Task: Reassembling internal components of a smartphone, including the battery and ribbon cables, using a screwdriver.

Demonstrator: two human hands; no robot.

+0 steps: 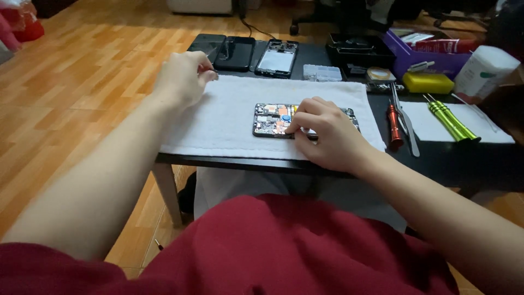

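An opened phone (271, 119) with its circuit board exposed lies on a white towel (234, 117) on the black table (469, 158). My right hand (327, 134) rests on the phone's right half, fingers curled, thumb and forefinger pinched at its lower edge. Whether a small part is between them I cannot tell. My left hand (183, 79) hovers at the towel's far left corner with fingers closed, a thin metal tool tip (209, 53) showing beyond it, close to a black phone (206, 45).
Two more phones (236, 53) and an opened phone (277, 58) lie at the back. A red screwdriver (393, 127), tweezers (405, 123), green screwdrivers (450, 121), a yellow block (427, 82), purple box (423, 60), black tray (359, 52) and white container (484, 71) crowd the right side. Wooden floor lies left.
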